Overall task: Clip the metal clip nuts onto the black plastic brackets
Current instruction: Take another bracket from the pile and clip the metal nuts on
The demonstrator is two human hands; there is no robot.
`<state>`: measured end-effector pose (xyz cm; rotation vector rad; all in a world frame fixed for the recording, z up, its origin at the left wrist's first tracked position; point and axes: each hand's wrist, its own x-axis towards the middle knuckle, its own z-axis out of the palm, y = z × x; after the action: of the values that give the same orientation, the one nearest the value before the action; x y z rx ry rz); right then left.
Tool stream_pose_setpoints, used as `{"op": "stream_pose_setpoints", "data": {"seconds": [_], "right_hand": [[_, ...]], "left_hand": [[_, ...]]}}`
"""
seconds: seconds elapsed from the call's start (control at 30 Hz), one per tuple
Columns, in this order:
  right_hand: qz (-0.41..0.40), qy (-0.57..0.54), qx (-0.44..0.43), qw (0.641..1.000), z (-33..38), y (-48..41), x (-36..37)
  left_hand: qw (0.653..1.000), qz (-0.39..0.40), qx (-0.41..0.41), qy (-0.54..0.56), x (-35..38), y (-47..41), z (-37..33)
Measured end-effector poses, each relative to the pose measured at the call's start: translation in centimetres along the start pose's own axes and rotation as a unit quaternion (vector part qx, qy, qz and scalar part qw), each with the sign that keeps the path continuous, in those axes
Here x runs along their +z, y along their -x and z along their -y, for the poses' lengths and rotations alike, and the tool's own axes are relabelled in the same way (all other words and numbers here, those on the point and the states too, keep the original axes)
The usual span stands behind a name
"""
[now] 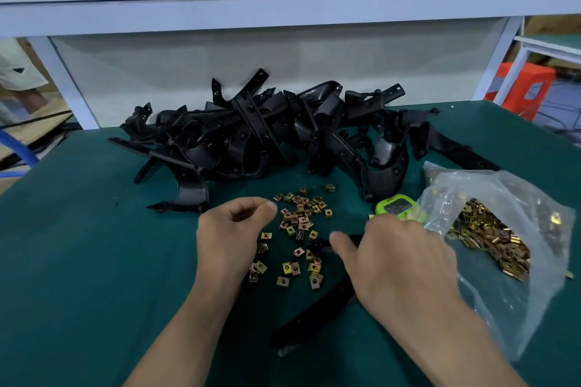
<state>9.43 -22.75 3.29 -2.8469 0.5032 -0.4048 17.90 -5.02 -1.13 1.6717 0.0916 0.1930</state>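
Note:
A heap of black plastic brackets (pixel 261 132) lies across the far half of the green table. Several brass-coloured clip nuts (pixel 301 214) are scattered loose in front of it. My left hand (pixel 229 236) hovers at the left edge of the scatter, fingers curled, thumb and forefinger close together; nothing shows between them. My right hand (pixel 399 264) lies over one long black bracket (pixel 317 311) that runs from under the palm toward the near edge, and appears to grip it. The bracket's far tip (pixel 317 245) pokes out by the thumb.
A clear plastic bag (pixel 503 229) full of clip nuts lies open at the right. A green digital timer (pixel 397 207) sits between the bag and the scatter. A white shelf frame (pixel 283 3) crosses the back. The green table mat (pixel 78 261) extends left.

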Motion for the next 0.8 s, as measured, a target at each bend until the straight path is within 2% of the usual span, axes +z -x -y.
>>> {"op": "stream_pose_setpoints", "data": {"seconds": [0.07,0.2,0.3,0.37,0.43,0.5,0.67,0.8], "right_hand": [[0.059,0.047,0.010,0.997,-0.2,0.2,-0.1],[0.131,0.029,-0.004,0.991,0.3,-0.1,0.6],[0.114,-0.005,-0.006,0.993,0.1,-0.5,0.9],[0.083,-0.025,-0.029,0.996,-0.1,-0.5,1.1],[0.058,-0.089,-0.063,0.992,-0.2,-0.5,1.5],[0.067,-0.137,-0.086,0.985,-0.3,-0.6,2.0],[0.090,-0.102,-0.127,0.983,-0.7,-0.8,3.4],[0.091,-0.180,-0.134,0.970,-0.7,-0.7,3.5]], "left_hand": [[1.000,-0.007,0.010,-0.001,-0.1,0.2,0.1],[1.000,-0.020,0.015,0.008,-0.3,0.3,0.1],[1.000,-0.007,0.007,0.013,-0.2,0.3,-0.1],[1.000,0.002,0.002,0.020,-0.2,0.4,-0.1],[1.000,0.018,0.003,0.022,-0.2,0.6,-0.1],[0.999,0.038,0.012,0.019,-0.2,0.9,-0.1],[0.994,0.104,0.044,0.004,-0.6,2.0,-0.2],[0.992,0.113,0.058,-0.013,-0.8,2.5,-0.3]]}}
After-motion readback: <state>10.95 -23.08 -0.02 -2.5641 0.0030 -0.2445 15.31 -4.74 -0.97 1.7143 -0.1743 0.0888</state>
